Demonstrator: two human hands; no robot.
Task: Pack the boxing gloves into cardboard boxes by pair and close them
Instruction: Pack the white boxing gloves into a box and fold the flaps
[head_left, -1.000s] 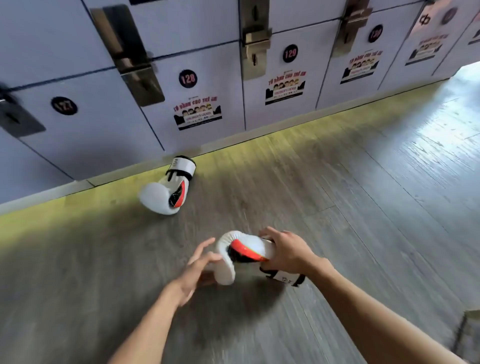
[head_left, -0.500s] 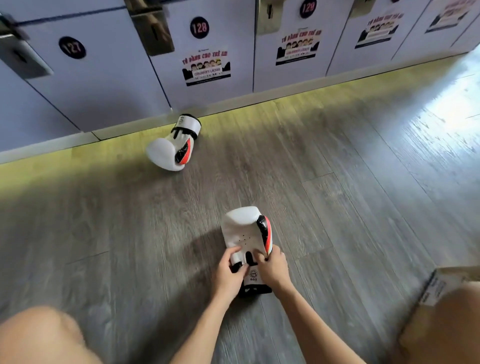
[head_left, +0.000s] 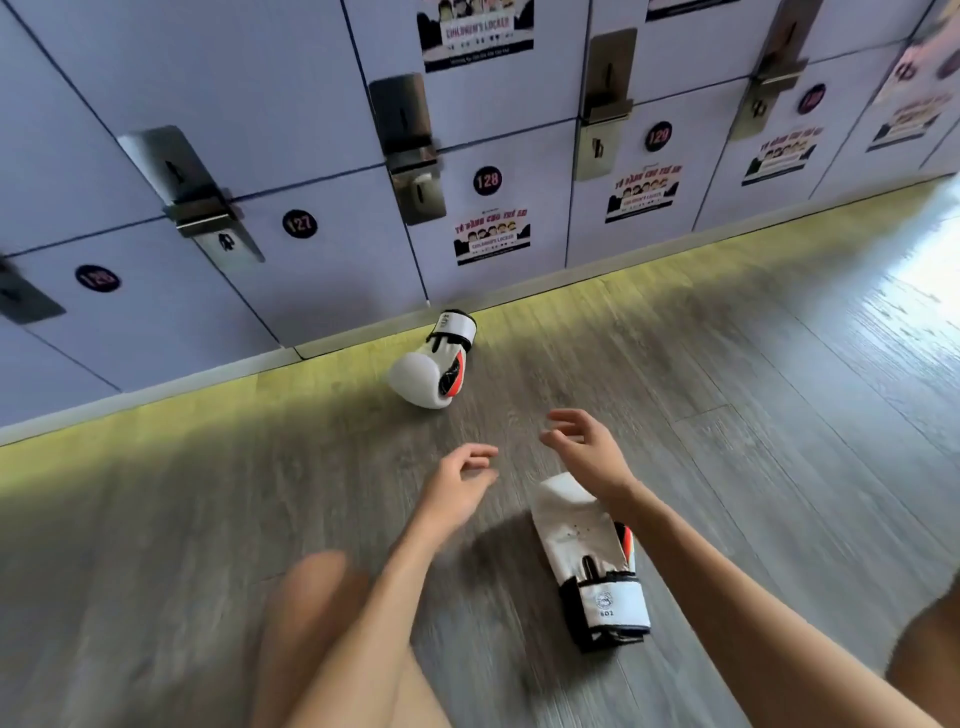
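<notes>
A white boxing glove (head_left: 587, 551) with red and black trim lies flat on the wooden floor, cuff toward me, partly under my right forearm. A second matching glove (head_left: 428, 371) lies farther away, close to the lockers' base. My left hand (head_left: 457, 486) hovers open above the floor, left of the near glove. My right hand (head_left: 587, 449) is open too, fingers spread, just beyond the near glove's tip and short of the far glove. Neither hand holds anything. No cardboard box is in view.
A wall of pale numbered lockers (head_left: 311, 171) with metal latches runs across the back. A yellow-lit strip of floor (head_left: 156, 415) lies along its base. My knees show blurred at bottom left (head_left: 317, 613) and bottom right (head_left: 930, 639).
Both hands let go of the near glove's cuff and lifted forward toward the far glove. The near glove now lies alone on the floor. The view tilted up.
</notes>
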